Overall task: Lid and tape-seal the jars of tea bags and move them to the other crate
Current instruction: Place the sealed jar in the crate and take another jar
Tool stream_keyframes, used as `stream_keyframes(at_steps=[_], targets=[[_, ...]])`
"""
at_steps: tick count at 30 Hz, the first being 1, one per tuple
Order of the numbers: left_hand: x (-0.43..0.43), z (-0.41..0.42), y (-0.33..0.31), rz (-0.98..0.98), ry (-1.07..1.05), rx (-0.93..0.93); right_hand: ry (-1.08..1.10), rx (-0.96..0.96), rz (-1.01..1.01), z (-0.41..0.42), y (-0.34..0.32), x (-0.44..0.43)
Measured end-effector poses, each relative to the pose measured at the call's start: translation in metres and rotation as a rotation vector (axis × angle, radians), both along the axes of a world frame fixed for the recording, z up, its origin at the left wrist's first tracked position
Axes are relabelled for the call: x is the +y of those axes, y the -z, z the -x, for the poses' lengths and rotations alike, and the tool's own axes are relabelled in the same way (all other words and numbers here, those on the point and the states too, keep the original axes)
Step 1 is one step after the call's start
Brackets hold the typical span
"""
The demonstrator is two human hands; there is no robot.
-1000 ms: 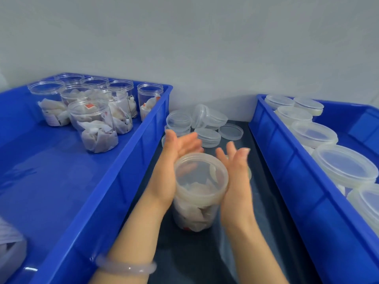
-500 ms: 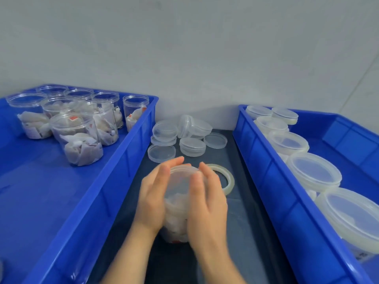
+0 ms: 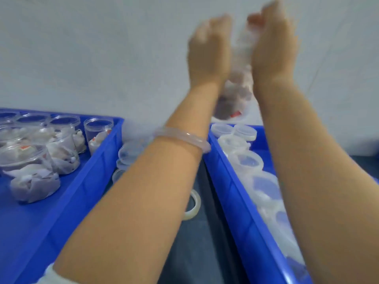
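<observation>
Head view: both forearms reach up toward 12 o'clock, and the frame is smeared with motion blur. The left hand (image 3: 209, 50) and the right hand (image 3: 272, 50) clamp a jar of tea bags (image 3: 235, 93) between them, one on each side. The left hand's fingers bend over toward the jar at the top, and the right hand's fingertips curl in from the other side. The jar is high in the air in front of the pale wall (image 3: 102, 48), tilted with its base toward the camera, at about 1 o'clock in the picture. Blur hides whether it carries a lid. A pale translucent bangle (image 3: 184, 137) circles the left wrist.

At 9 o'clock the left blue crate (image 3: 98, 160) holds a cluster of open jars (image 3: 30, 160) with tea bags inside, gathered at its far end. At 3 to 5 o'clock the right blue crate (image 3: 231, 193) holds a row of lidded jars (image 3: 249, 162), partly hidden behind the right forearm.

Between the crates runs a dark tabletop (image 3: 201, 242). On it, loose clear lids (image 3: 127, 154) sit just beside the left crate's wall, and a tape roll (image 3: 193, 206) lies flat near the centre, half covered by the left forearm.
</observation>
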State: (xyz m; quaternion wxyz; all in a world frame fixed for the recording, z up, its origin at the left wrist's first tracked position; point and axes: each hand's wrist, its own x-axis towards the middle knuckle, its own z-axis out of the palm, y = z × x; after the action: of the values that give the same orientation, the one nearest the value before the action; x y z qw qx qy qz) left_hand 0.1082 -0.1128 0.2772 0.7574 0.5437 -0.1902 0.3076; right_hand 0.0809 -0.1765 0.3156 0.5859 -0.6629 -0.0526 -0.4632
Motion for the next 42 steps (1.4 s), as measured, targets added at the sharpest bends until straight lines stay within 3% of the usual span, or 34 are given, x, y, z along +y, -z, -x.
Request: stream_keyframes(at_steps=[3,6,15,21,24,26,28,35,39,42], targets=[[-0.046,-0.023,0.01,-0.045,0.142,0.18,-0.014,0.093,-0.12,-0.01,0.034,-0.052],[-0.092,-0.041,0.056,-0.087,0.317,0.309,0.049,0.172,-0.111,-0.028,0.073,-0.097],[-0.14,-0.073,0.09,-0.266,0.42,0.364,0.043,0.229,-0.085,-0.074,0.115,-0.165],[-0.149,-0.095,0.115,-0.774,0.239,0.415,0.087,0.391,-0.023,-0.094,0.164,-0.187],[-0.148,-0.101,0.135,-1.077,0.019,0.369,0.038,0.475,-0.083,-0.102,0.19,-0.191],[-0.149,-0.103,0.143,-1.287,-0.092,0.366,0.005,0.59,0.004,-0.106,0.201,-0.197],[-0.153,-0.104,0.147,-1.378,-0.121,0.402,0.0,0.691,0.133,-0.107,0.207,-0.201],[-0.157,-0.104,0.146,-1.468,-0.085,0.44,0.242,0.816,0.638,-0.105,0.209,-0.2],[-0.132,-0.096,0.126,-1.142,-0.145,0.298,0.438,0.922,1.028,-0.099,0.186,-0.193],[-0.091,-0.091,0.102,-1.065,-0.179,0.292,0.367,0.791,0.957,-0.099,0.162,-0.163]])
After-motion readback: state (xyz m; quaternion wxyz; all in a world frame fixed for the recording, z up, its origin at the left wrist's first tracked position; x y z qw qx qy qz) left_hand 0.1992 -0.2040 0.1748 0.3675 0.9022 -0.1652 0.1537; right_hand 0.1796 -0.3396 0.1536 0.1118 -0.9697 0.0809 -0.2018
